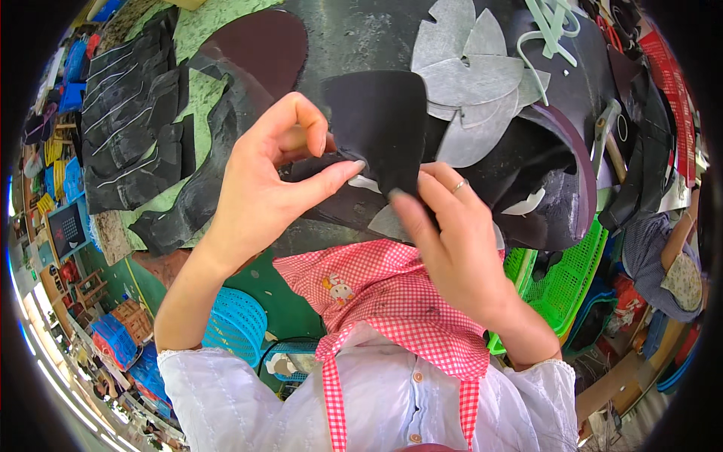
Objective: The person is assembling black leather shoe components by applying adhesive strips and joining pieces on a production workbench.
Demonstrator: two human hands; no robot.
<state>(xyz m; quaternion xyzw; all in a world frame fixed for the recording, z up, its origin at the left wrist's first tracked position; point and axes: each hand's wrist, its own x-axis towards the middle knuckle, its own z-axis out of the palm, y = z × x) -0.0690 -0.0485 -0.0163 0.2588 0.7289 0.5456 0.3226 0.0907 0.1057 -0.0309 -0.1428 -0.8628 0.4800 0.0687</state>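
The left hand (263, 173) is pinching the black piece (380, 113) at its lower left, thumb nearly closed to fingers; the right hand (459, 245), half-curled, is gripping its lower right! It's sitting above the worktop (354, 34), grey pieces (482, 79) lying alongside.

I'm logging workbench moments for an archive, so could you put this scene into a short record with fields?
Left hand: thumb tip at the lower left edge of a black piece; grip partly hidden
Right hand: holds that piece's lower right edge; thumb blurred
Black piece: wide end away from the wearer, narrow end nearer
Beyond, to the right: overlapping grey pieces
Far left: stacked black pieces
Upper left: maroon piece
Below table level: green basket right, blue basket left
Clothing: red checked apron, white shirt
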